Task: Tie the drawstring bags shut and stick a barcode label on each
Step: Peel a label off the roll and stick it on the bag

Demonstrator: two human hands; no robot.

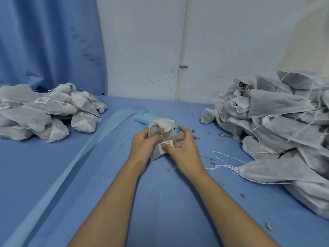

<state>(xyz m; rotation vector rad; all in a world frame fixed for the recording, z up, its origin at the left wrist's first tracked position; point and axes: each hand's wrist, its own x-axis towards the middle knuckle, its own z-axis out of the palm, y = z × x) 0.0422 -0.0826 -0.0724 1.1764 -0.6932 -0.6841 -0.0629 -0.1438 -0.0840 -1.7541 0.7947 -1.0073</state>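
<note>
Head view: bag [159, 124] at desk [89, 175] centre, left hand [142, 147] gripping its gathered neck, right hand [185, 152] pinching the lower body with the thumb pressing the label [161, 149] flat. Labelled pile [44, 111] far left, untied pile [284, 122] far right. Risk, by my judgement: the fabric is soft and lumpy, so uneven thumb pressure may crease the label or leave an edge lifting, and the barcode may not scan.
</note>
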